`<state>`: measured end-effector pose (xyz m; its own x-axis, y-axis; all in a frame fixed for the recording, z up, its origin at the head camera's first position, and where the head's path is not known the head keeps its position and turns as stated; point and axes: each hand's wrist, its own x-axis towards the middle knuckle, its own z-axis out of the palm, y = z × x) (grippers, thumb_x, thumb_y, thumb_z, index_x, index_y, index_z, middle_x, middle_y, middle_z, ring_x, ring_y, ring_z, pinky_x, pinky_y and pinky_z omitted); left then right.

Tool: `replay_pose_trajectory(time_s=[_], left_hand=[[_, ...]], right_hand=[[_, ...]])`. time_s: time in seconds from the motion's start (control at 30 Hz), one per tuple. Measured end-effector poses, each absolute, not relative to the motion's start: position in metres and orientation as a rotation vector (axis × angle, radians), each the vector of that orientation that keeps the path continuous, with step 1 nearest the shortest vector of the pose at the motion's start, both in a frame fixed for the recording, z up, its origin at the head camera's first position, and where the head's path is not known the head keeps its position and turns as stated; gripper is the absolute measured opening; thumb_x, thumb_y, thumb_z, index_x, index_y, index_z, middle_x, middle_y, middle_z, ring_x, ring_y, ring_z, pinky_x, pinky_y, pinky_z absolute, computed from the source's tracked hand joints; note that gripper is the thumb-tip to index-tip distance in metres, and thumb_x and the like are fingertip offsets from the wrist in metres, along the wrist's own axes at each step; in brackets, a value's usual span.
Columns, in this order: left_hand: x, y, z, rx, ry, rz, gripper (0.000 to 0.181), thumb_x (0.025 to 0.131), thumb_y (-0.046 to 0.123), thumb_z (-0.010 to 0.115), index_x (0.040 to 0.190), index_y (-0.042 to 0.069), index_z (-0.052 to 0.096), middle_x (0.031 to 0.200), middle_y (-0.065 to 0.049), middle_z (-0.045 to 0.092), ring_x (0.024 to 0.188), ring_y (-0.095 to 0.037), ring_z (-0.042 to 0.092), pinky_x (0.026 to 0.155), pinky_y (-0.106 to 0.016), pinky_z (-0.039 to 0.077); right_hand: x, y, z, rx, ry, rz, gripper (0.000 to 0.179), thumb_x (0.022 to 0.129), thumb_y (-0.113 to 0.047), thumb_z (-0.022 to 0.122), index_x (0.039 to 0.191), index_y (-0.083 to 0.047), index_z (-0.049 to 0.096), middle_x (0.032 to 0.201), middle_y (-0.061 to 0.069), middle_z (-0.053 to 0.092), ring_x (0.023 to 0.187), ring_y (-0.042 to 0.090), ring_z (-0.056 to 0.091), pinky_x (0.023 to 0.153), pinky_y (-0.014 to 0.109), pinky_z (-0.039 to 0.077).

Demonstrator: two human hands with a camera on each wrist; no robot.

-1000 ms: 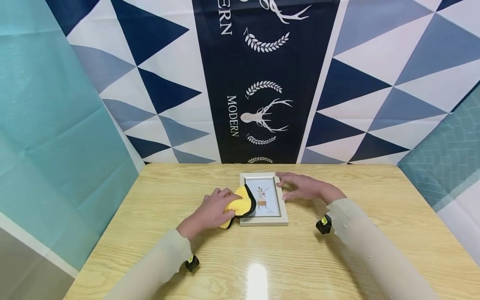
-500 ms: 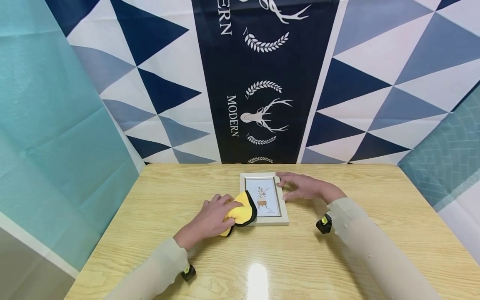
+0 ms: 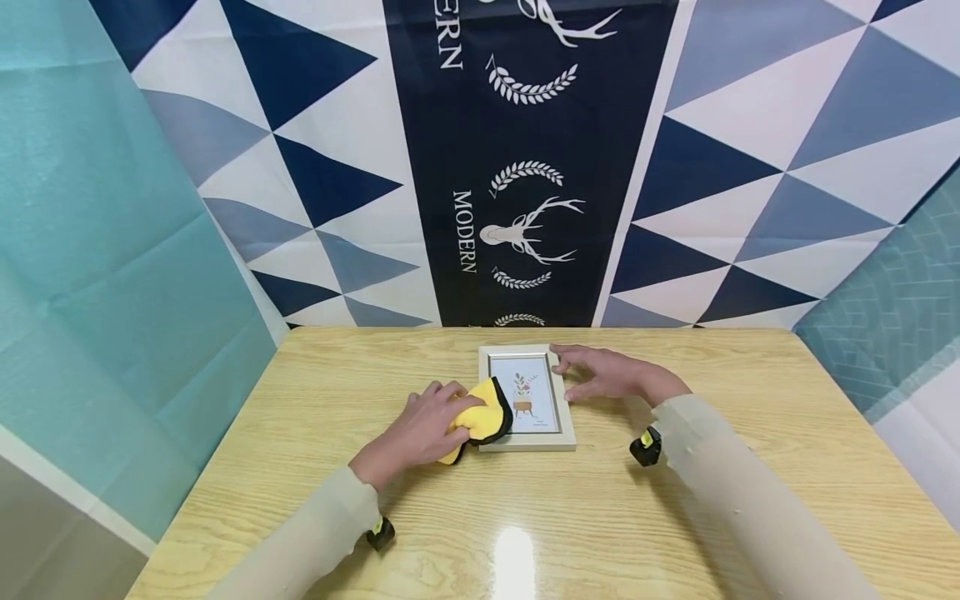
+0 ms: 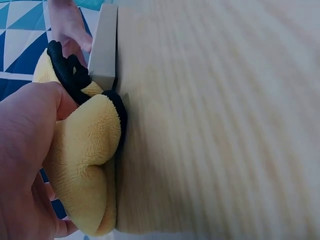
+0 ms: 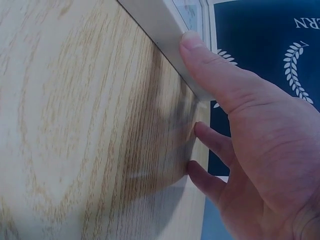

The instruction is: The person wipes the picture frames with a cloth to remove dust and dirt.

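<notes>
A picture frame (image 3: 527, 444) with a pale border lies flat on the wooden table, a potted-plant print (image 3: 522, 396) behind its front. My left hand (image 3: 427, 423) grips a bunched yellow cloth (image 3: 480, 418) with black edging; the cloth covers the frame's lower left part. In the left wrist view the folded cloth (image 4: 85, 155) sits between thumb and fingers, against the frame's side (image 4: 104, 50). My right hand (image 3: 603, 372) touches the frame's right border with spread fingers. In the right wrist view its thumb (image 5: 192, 42) presses the frame's outer side, while two other fingertips are near the tabletop.
The wooden table (image 3: 622, 525) extends around the frame. A patterned backdrop (image 3: 525, 125) with triangles and deer prints stands behind the table's far edge. Teal sheets (image 3: 135, 250) hang at both sides. A dark wrist device (image 3: 647, 447) sits by each sleeve.
My left hand and the cloth slid a little towards me over the frame's left part, then back slightly away. The right hand and the frame stayed in place.
</notes>
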<state>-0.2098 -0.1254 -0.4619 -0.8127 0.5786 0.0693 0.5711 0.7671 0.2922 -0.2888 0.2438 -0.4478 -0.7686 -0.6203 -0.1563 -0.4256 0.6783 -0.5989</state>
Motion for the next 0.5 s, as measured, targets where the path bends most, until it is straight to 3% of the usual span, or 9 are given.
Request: replay_pose_trajectory(time_s=[0.2, 0.5], left_hand=[[-0.227, -0.124, -0.461, 0.931, 2.916, 0.508, 0.051, 0.103, 0.024, 0.057, 0.153, 0.022, 0.069, 0.146, -0.012, 0.068, 0.122, -0.037, 0.062, 0.084, -0.052, 0.046], [-0.258, -0.122, -0.464, 0.878, 2.935, 0.56, 0.054, 0.102, 0.03, 0.054, 0.154, 0.022, 0.068, 0.144, -0.01, 0.069, 0.121, -0.035, 0.061, 0.086, -0.054, 0.046]], right_hand=[[-0.291, 0.244, -0.446, -0.826, 2.538, -0.767, 0.019, 0.104, -0.026, 0.082, 0.114, -0.015, 0.069, 0.185, 0.028, 0.027, 0.17, 0.061, 0.023, 0.136, 0.078, 0.02], [-0.289, 0.243, -0.445, -0.833, 2.539, -0.767, 0.021, 0.104, -0.026, 0.082, 0.116, -0.015, 0.069, 0.184, 0.029, 0.028, 0.17, 0.061, 0.023, 0.137, 0.078, 0.019]])
